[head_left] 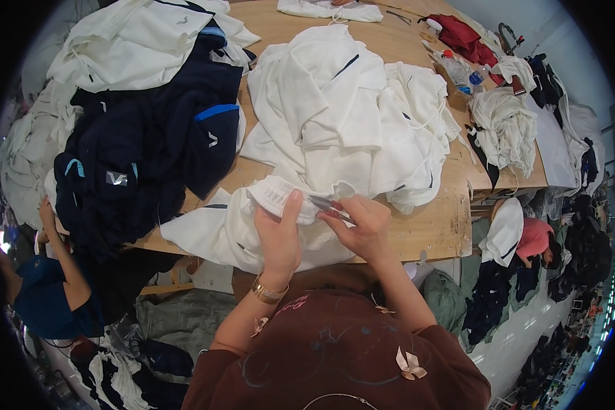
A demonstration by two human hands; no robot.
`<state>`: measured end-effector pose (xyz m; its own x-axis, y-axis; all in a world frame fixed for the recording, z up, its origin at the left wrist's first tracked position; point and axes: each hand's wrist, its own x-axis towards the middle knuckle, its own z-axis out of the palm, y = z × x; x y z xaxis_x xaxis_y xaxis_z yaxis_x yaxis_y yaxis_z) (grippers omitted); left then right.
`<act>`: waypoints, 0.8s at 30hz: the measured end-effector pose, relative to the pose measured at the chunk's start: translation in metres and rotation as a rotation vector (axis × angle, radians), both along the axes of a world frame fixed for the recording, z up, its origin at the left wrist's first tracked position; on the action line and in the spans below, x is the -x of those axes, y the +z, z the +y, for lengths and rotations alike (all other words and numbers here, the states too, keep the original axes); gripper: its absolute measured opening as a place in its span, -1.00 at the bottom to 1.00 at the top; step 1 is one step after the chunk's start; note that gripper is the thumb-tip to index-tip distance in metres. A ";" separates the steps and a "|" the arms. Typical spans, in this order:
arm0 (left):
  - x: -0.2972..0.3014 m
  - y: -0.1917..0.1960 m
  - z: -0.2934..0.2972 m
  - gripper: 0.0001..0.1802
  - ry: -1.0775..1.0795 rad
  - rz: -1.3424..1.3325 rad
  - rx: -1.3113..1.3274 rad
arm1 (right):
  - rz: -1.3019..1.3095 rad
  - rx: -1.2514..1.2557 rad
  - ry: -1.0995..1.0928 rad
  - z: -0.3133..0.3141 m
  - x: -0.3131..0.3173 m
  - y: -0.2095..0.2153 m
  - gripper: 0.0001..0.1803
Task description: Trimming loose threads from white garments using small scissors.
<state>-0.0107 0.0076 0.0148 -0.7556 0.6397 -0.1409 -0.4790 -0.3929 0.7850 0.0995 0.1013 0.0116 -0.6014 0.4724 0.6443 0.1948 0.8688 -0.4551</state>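
My left hand (pixel 280 236) is closed on the gathered elastic edge of a white garment (pixel 215 232), thumb on top. The garment drapes over the near edge of the wooden table. In my right hand (pixel 363 229) is a small pair of metal thread snips (pixel 329 203), with the blades pointing left at the gathered edge, close to my left thumb. Whether the blades touch a thread is too small to tell. Just beyond both hands, a large heap of white garments (pixel 328 96) with dark trim lies on the table.
Dark navy garments (pixel 150 137) are piled at the left, with a white garment (pixel 130 44) on top. A person in a blue top (pixel 51 301) reaches in from the left. The wooden table (pixel 451 232) has a bottle and red cloth (pixel 461 37) at its far right.
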 end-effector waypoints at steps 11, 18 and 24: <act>0.000 0.000 0.000 -0.79 0.019 0.048 0.031 | -0.047 0.116 0.017 0.001 -0.006 0.003 -0.73; 0.000 0.001 -0.001 -0.79 0.016 0.040 0.028 | -0.095 0.100 0.051 0.001 -0.008 0.003 -0.72; 0.000 0.001 0.000 -0.79 0.008 0.055 0.041 | -0.098 0.095 0.062 0.003 -0.009 0.004 -0.71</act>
<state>-0.0104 0.0080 0.0158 -0.7678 0.6284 -0.1248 -0.4315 -0.3633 0.8257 0.1084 0.1040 0.0154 -0.6891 0.4885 0.5353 0.1901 0.8346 -0.5170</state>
